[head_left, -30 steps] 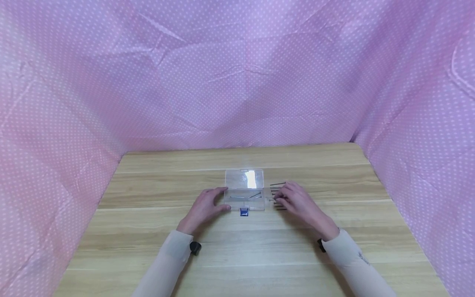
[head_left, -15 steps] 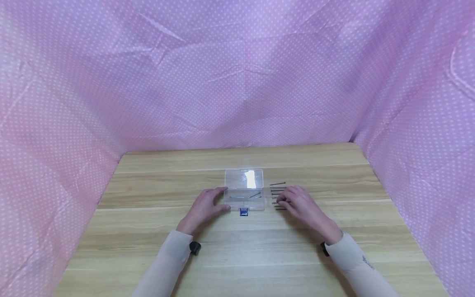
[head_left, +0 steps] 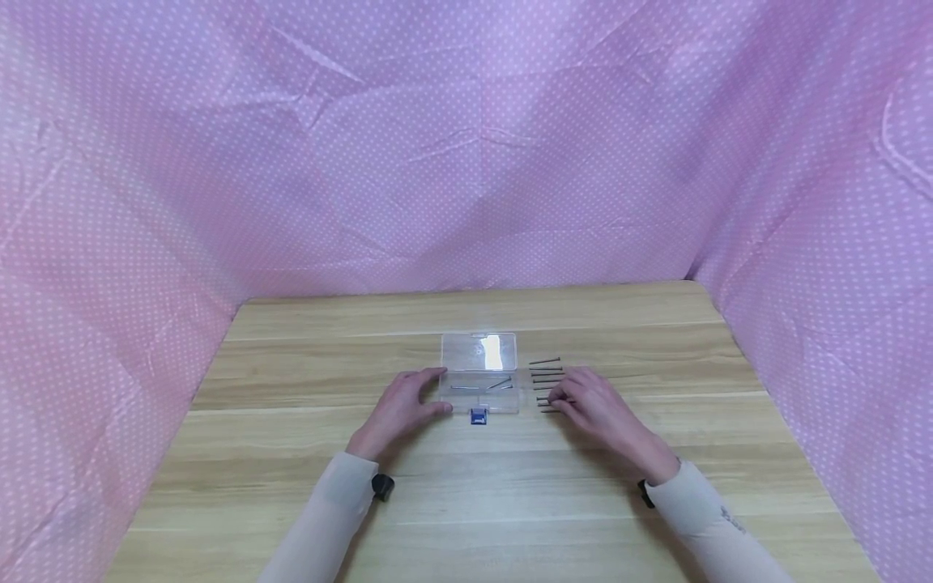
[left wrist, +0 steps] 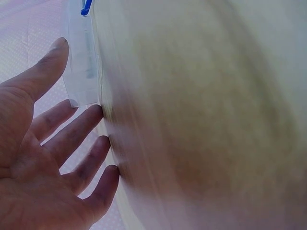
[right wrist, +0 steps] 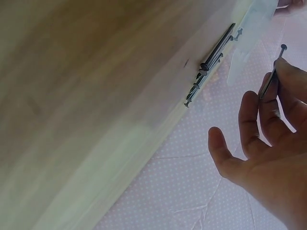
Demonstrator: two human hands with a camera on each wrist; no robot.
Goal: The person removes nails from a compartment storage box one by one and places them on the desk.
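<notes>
1 nail point(right wrist: 266, 85) was pinched between the thumb and fingers of the right hand point(head_left: 605, 417), and in the right wrist view we saw its head stick out past the thumb. That hand covered part of the near end of a row of nails point(head_left: 547, 381), which lay well in from the right edge of the worktop point(head_left: 466, 502). Just left of the row we had a clear box point(head_left: 462, 401), its lid point(head_left: 462, 354) folded back towards the far edge, its blue latch point(head_left: 478, 417) facing us. A few loose nails point(head_left: 465, 388) lay inside; we could not tell in which compartment. The left hand point(head_left: 401, 409) touched the box's left side, thumb and fingers spread wide. Beyond both hands' pale sleeves point(head_left: 321, 510) and 2 black wrist devices point(head_left: 382, 487), we saw dotted pink cloth point(head_left: 466, 202) along the far edge.
</notes>
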